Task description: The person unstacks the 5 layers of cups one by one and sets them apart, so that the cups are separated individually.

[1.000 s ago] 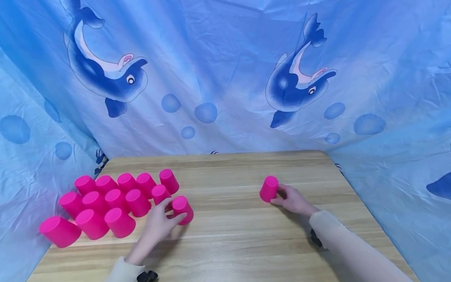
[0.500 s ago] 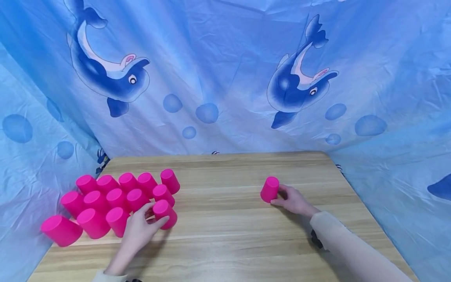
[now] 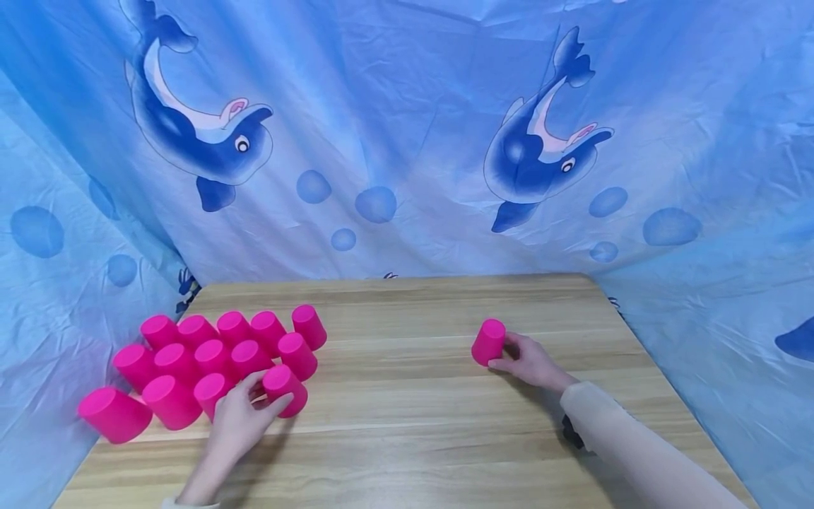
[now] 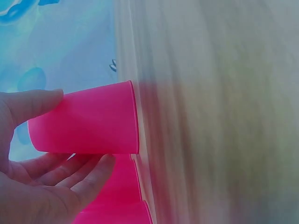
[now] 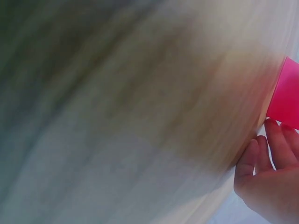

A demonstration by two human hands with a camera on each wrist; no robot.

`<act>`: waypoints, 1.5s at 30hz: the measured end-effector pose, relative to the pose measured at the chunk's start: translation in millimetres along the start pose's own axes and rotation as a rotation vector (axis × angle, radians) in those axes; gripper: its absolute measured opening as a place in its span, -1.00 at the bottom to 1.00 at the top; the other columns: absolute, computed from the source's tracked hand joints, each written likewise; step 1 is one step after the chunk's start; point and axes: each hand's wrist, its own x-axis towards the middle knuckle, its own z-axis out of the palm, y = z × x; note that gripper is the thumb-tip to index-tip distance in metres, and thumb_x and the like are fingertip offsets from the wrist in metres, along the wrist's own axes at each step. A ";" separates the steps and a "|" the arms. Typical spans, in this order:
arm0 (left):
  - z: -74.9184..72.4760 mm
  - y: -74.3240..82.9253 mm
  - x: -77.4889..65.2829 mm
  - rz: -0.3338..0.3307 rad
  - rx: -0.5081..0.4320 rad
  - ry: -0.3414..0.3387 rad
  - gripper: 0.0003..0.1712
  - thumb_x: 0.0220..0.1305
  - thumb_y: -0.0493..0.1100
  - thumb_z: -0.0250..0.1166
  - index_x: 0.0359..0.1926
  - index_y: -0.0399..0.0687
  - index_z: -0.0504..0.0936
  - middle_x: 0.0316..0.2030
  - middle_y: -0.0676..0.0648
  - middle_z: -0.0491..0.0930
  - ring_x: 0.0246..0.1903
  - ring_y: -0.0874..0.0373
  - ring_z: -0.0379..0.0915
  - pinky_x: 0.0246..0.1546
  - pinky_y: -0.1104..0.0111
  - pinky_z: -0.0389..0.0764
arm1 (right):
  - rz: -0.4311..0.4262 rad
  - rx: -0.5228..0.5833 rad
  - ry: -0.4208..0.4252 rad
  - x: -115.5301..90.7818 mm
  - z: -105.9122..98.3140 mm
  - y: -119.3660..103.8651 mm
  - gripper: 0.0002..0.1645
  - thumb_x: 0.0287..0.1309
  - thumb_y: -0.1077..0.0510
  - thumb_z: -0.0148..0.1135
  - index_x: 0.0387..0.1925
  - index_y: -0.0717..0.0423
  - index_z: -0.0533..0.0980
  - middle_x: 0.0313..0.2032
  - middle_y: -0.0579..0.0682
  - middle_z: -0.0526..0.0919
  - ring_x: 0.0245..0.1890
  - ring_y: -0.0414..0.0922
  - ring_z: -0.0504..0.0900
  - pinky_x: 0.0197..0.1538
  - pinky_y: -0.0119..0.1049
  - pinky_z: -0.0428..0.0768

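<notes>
My left hand (image 3: 240, 418) holds an upside-down pink plastic cup (image 3: 285, 391), thumb on one side and fingers on the other. In the left wrist view, the thumb (image 4: 39, 103) lies along the cup's upper side, and its wide rim is right at the tabletop. This cup is at the front right of a group of matching upturned cups. Far to the right, my right hand (image 3: 532, 361) grips a single pink cup (image 3: 489, 343) from its right side. In the right wrist view only part of that cup (image 5: 286, 95) shows, with fingertips at its edge.
Several upturned pink cups stand in rows on the left of the wooden table (image 3: 407, 438), one of them (image 3: 114, 415) at its left edge. A blue dolphin-printed curtain (image 3: 407, 127) surrounds the table's back and sides.
My left hand has moved left with its cup, up to the front row of the group. The right hand and its cup have stayed in place.
</notes>
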 end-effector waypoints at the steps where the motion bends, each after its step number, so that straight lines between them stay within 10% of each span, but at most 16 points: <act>1: -0.6 -1.3 -0.2 -0.003 0.003 0.001 -0.25 0.00 0.04 0.50 0.17 -0.19 0.47 -0.03 -0.25 0.57 -0.08 -0.18 0.53 -0.19 0.16 0.62 | 0.003 0.001 0.001 0.1 -0.1 0.1 -0.23 -0.01 0.10 0.47 0.23 0.21 0.39 0.14 0.16 0.51 0.19 0.14 0.41 0.19 0.01 0.38; 28: -14.6 -8.3 -7.1 -0.010 0.036 0.002 -0.27 0.04 0.05 0.48 0.16 -0.22 0.48 -0.07 -0.25 0.58 -0.14 -0.16 0.54 -0.22 0.14 0.64 | 0.020 -0.045 0.016 -0.7 3.6 -10.6 -0.22 0.00 0.05 0.47 0.23 0.20 0.39 0.08 0.09 0.54 0.10 0.07 0.49 0.14 0.01 0.44; 45: -15.1 -8.5 -9.9 0.014 0.085 0.040 -0.32 0.02 0.04 0.49 0.11 -0.20 0.53 -0.15 -0.21 0.61 -0.21 -0.10 0.55 -0.28 0.16 0.64 | -0.107 -0.035 -0.124 12.1 67.5 -65.9 -0.28 0.07 0.03 0.41 0.23 0.18 0.39 0.09 0.06 0.54 0.13 0.02 0.48 0.16 -0.11 0.43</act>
